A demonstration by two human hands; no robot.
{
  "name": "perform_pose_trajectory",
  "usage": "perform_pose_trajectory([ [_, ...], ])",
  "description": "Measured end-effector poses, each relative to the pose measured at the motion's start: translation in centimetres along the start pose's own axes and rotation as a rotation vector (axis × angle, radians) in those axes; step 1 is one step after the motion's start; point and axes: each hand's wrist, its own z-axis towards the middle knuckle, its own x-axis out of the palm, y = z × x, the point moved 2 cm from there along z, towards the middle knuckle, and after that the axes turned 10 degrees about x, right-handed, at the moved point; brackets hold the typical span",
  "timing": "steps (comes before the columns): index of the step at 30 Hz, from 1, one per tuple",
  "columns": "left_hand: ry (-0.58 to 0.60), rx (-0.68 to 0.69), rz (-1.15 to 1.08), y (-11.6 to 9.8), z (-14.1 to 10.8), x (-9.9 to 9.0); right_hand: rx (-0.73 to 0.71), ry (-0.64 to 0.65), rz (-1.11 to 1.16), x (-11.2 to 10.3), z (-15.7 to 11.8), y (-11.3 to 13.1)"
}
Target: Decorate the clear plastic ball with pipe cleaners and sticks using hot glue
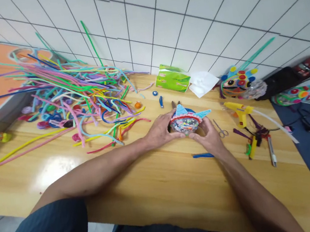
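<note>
The left hand [161,130] and the right hand [210,135] pinched a clear, blue-eared toy [185,125] between them, one at each side, thumbs at its near edge. It was over the middle of the counter [152,184]. Scissors [220,129] lay just beside the right hand, a yellow glue gun [239,110] farther right, and pipe cleaners [82,88] heaped to the left.

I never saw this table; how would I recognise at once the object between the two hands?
On the wooden table, find the green tissue pack by the tiled wall. Below it, the left hand and right hand hold a clear, rounded craft piece with a reddish rim. Two pointed light-blue shapes set it apart from the dotted craft piece farther right.
</note>
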Motion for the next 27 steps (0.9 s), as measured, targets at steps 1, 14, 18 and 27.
perform_pose_trajectory([
  [1, 0.005, -0.006, 0.002, 0.1, 0.0, 0.1, 0.005, -0.002, 0.014, 0.0, 0.1, -0.1],
  [14, -0.419, -0.12, -0.138, -1.6, -0.2, -3.1, -0.059, -0.53, 0.448, -3.0, -0.1, 2.8],
  [18, -0.455, 0.086, 0.007, -4.7, 0.4, -4.4, -0.092, -0.39, 0.588, -3.7, -1.3, 6.4],
  [27, -0.168, 0.397, -0.019, -14.9, 0.0, -1.7, -0.097, 0.005, 0.657, -0.4, -6.3, 11.9],
])
